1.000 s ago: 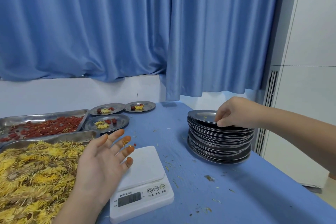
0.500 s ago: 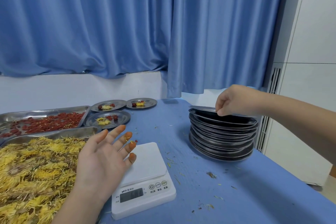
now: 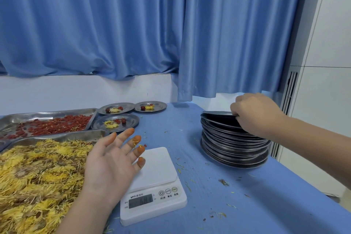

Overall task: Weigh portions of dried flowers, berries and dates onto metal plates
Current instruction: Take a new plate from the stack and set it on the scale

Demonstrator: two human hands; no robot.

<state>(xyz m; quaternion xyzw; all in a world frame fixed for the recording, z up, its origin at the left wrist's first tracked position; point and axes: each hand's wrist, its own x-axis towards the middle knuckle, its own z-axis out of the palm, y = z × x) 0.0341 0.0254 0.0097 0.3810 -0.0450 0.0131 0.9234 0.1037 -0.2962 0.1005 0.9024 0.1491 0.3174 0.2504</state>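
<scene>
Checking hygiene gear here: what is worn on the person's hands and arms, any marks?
Nothing worn shows: no gloves, sleeves, watch or rings on the left hand or right hand; both forearms bare. The left fingers have orange-stained tips with a yellow petal fleck stuck on.

Stacked right of centre: dark metal plates, top plate tilted up. Heaped lower left: yellow dried flowers; above, red berries.

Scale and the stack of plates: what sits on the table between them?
In the head view, only blue tablecloth with a few loose petal scraps lies between the scale and the stack of plates.
</scene>
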